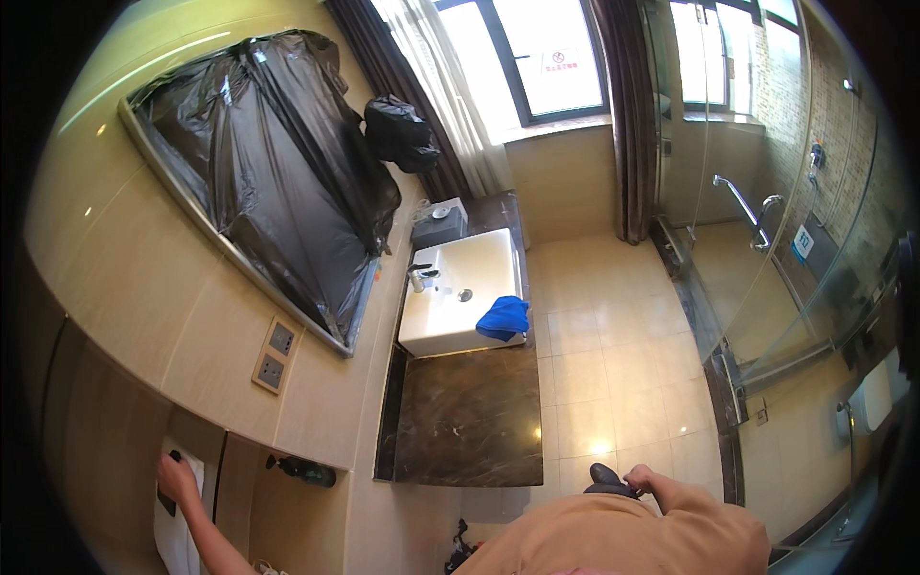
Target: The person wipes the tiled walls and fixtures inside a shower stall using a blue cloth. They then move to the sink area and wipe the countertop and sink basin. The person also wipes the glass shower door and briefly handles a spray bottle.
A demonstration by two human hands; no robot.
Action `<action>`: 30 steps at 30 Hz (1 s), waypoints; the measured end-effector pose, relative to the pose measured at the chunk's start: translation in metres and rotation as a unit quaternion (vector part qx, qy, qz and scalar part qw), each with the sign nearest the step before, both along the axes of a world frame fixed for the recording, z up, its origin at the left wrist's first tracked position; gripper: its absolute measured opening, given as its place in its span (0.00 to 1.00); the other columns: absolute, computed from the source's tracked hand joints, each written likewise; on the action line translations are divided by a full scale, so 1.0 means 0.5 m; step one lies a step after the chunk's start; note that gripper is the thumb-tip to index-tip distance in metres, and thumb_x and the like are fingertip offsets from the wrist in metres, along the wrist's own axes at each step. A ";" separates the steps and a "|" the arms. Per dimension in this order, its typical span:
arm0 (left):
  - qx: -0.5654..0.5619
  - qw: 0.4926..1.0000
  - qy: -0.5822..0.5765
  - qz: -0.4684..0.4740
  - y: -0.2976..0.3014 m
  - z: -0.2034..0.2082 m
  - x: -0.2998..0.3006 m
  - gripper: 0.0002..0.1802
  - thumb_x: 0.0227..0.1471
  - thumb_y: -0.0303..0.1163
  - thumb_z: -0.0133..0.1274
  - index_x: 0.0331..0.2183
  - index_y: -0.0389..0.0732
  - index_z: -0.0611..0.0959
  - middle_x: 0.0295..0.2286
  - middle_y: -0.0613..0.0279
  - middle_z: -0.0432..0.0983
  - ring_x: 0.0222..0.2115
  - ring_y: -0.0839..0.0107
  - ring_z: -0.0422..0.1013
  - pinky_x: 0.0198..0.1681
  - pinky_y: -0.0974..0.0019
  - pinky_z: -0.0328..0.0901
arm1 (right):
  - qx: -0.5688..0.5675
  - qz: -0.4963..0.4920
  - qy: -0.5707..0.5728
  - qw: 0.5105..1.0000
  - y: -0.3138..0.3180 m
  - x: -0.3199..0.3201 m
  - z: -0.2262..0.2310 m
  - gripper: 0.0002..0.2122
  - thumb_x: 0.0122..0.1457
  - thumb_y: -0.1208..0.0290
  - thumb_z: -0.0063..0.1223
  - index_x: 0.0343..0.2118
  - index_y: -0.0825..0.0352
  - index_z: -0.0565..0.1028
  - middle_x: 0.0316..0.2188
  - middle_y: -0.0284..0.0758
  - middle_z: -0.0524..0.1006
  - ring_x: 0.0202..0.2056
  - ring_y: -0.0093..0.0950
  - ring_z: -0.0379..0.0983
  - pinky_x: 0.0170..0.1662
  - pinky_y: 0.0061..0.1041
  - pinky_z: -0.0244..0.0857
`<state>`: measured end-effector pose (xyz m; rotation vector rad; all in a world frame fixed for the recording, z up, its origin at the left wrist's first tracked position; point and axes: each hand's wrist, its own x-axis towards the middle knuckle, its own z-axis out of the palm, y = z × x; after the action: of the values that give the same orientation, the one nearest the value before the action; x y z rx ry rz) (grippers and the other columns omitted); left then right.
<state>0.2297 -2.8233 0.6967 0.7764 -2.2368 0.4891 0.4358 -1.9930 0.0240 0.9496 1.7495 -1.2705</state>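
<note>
At the lower left my left hand (175,476) reaches into a wall recess, its fingers closed round a dark object (167,502). A white panel-like thing (178,539) stands right behind and below that hand; what kind it is I cannot tell. My right hand (644,478) hangs close to my body at the bottom right, fingers curled in, with no object showing in them. Just left of it a dark shoe (604,473) shows on the floor.
A black bottle-like object (305,471) lies in the neighbouring niche. The dark stone counter (470,422) bears a white basin (441,321) with a blue cloth (503,318) over its rim. Black plastic covers the wall mirror (278,163). Glass shower panels (795,335) stand at the right.
</note>
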 end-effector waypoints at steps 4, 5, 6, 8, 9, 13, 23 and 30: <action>-0.040 0.999 0.025 -0.015 0.002 -0.015 0.044 0.17 0.50 0.32 0.60 0.43 0.37 0.81 0.43 0.44 0.79 0.42 0.42 0.75 0.45 0.43 0.70 | -0.030 0.098 0.021 0.994 0.021 -0.044 0.002 0.16 0.60 0.68 0.50 0.36 0.79 0.80 0.35 0.47 0.83 0.35 0.39 0.82 0.37 0.42 0.80; -0.051 0.998 0.034 -0.024 0.012 -0.017 0.059 0.18 0.50 0.32 0.61 0.43 0.37 0.80 0.44 0.44 0.79 0.43 0.42 0.75 0.46 0.43 0.70 | -0.038 0.144 0.034 0.988 0.025 -0.056 0.008 0.16 0.59 0.67 0.50 0.36 0.78 0.81 0.35 0.46 0.83 0.35 0.39 0.81 0.37 0.42 0.80; -0.050 0.997 0.048 -0.036 0.033 -0.021 0.083 0.20 0.50 0.31 0.62 0.45 0.36 0.79 0.44 0.46 0.78 0.43 0.46 0.75 0.47 0.47 0.70 | -0.044 0.191 0.046 0.980 0.030 -0.061 0.009 0.16 0.59 0.67 0.50 0.36 0.77 0.81 0.35 0.46 0.83 0.34 0.38 0.81 0.37 0.41 0.80; -0.055 0.991 0.075 -0.100 0.083 -0.040 0.098 0.22 0.52 0.30 0.60 0.49 0.36 0.78 0.46 0.48 0.77 0.45 0.49 0.74 0.50 0.51 0.69 | 0.052 0.225 0.093 0.969 0.045 -0.093 -0.016 0.15 0.56 0.65 0.52 0.31 0.73 0.83 0.31 0.44 0.83 0.32 0.36 0.81 0.32 0.39 0.78; -0.066 0.985 0.083 -0.139 0.103 -0.059 0.110 0.20 0.55 0.29 0.58 0.50 0.37 0.77 0.46 0.48 0.76 0.45 0.48 0.73 0.51 0.52 0.69 | 0.098 0.197 0.097 0.971 0.041 -0.111 -0.007 0.14 0.54 0.63 0.53 0.28 0.70 0.84 0.29 0.43 0.83 0.30 0.34 0.80 0.29 0.37 0.76; 0.247 0.906 0.137 -0.314 0.244 -0.171 0.175 0.18 0.60 0.28 0.56 0.52 0.34 0.77 0.45 0.55 0.75 0.46 0.61 0.72 0.54 0.61 0.66 | 0.066 0.245 0.265 0.930 -0.021 -0.225 0.140 0.18 0.60 0.58 0.53 0.37 0.72 0.82 0.32 0.52 0.82 0.39 0.45 0.81 0.46 0.39 0.73; 0.901 0.287 0.024 -0.324 0.827 -0.458 0.196 0.26 0.61 0.35 0.55 0.57 0.36 0.72 0.44 0.48 0.78 0.37 0.54 0.79 0.35 0.56 0.75 | -0.320 0.212 0.506 0.773 -0.247 -0.366 0.702 0.35 0.63 0.69 0.62 0.69 0.59 0.54 0.46 0.35 0.73 0.41 0.22 0.73 0.44 0.25 0.71; 0.959 0.102 0.001 -0.265 0.948 -0.500 0.231 0.26 0.61 0.40 0.53 0.57 0.40 0.71 0.45 0.48 0.79 0.37 0.54 0.80 0.31 0.56 0.77 | -0.370 0.281 0.469 0.751 -0.254 -0.312 0.821 0.40 0.64 0.65 0.61 0.72 0.61 0.48 0.55 0.38 0.70 0.51 0.29 0.73 0.56 0.32 0.68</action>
<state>0.3453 -2.3493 0.4468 0.5103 -1.2620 -3.2735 0.2797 -2.1201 0.4343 -0.7849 1.6765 -1.8997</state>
